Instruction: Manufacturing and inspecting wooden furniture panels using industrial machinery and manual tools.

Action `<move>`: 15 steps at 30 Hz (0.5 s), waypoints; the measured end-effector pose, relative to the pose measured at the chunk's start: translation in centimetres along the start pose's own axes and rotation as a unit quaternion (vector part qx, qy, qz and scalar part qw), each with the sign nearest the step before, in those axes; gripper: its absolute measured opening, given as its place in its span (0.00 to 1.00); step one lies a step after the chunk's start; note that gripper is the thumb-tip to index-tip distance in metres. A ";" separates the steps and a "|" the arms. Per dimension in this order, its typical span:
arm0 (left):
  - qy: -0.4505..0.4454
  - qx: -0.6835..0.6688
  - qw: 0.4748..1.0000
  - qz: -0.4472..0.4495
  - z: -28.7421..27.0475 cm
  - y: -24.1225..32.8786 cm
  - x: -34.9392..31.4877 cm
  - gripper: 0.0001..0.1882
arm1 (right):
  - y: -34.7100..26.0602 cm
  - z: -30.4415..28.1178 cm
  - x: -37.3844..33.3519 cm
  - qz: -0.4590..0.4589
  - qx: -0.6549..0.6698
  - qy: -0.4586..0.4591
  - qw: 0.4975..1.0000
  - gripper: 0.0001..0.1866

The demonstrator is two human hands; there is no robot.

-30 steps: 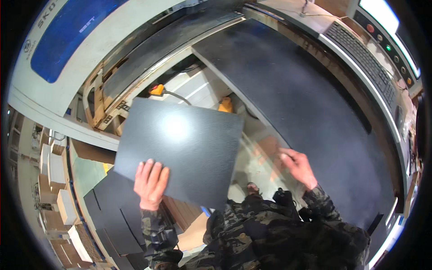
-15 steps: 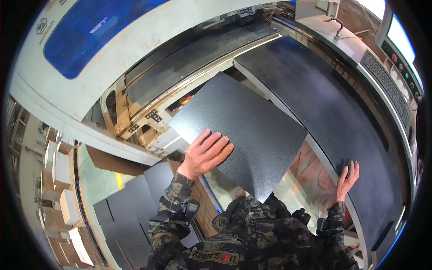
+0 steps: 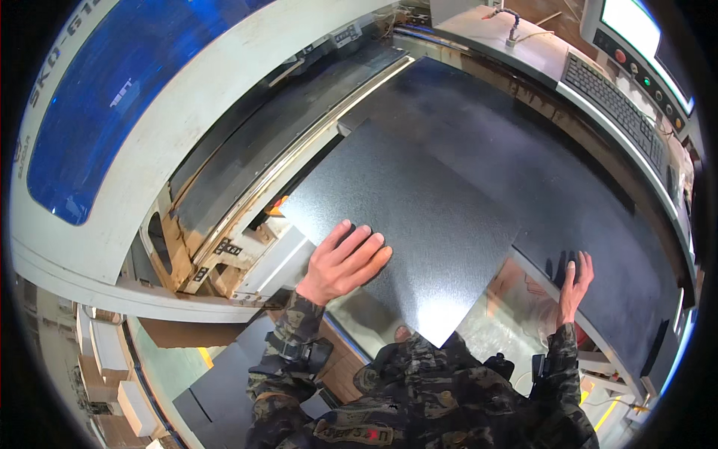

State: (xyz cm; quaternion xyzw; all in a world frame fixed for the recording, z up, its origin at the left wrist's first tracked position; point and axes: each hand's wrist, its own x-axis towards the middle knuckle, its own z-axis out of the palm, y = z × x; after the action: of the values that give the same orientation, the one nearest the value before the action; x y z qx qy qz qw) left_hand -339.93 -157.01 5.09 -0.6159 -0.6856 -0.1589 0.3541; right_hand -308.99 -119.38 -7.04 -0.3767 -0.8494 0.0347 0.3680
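A square dark grey panel (image 3: 396, 224) with a shiny, finely grained top is in front of me, tilted like a diamond. My left hand (image 3: 344, 262) is closed on its near left edge, four fingers lying on top and the thumb out of sight. The panel's far part overlaps a long black worktable (image 3: 553, 187); whether it rests on it I cannot tell. My right hand (image 3: 574, 288) is at the table's near edge, to the right of the panel, fingers stretched and a little apart, holding nothing.
A white machine housing with a blue window (image 3: 142, 90) rises at the left. Further right are a keyboard (image 3: 613, 105) and a control panel with buttons (image 3: 647, 78). More dark panels (image 3: 224, 382) lie at lower left, near stacked pale boards (image 3: 134, 408).
The view has shifted, so the machine and table appear further left. The dark panel now overlaps the worktable more, with my left hand still on it. My right hand stays at the table edge.
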 end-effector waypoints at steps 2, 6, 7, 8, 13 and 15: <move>0.006 -0.006 1.000 0.021 0.8 -0.1 1.7 0.10 | -2.0 -0.7 2.4 0.235 0.414 -0.107 0.873 0.22; 0.009 -0.034 0.995 0.089 1.6 -1.0 5.0 0.13 | -7.4 -1.0 9.0 0.213 0.703 -0.371 0.568 0.37; -0.001 -0.054 0.993 0.109 2.3 -1.1 5.8 0.14 | -8.6 -0.6 10.4 0.188 0.705 -0.408 0.549 0.39; -0.008 -0.074 0.988 0.132 2.7 -1.0 7.2 0.15 | -9.7 -1.0 11.8 0.163 0.705 -0.439 0.532 0.41; 0.001 -0.101 0.974 0.203 5.5 -0.9 10.8 0.16 | -12.4 0.2 16.5 0.138 0.725 -0.487 0.467 0.35; 0.009 -0.114 0.970 0.216 6.2 -1.2 11.6 0.16 | -12.8 0.1 17.2 0.177 0.730 -0.497 0.434 0.28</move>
State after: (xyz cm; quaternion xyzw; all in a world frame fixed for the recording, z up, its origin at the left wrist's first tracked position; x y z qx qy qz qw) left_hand -342.82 -144.64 8.93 -0.7841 -0.5105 -0.1613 0.3139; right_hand -324.61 -117.06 7.48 -0.0277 -0.4599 0.8875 0.0062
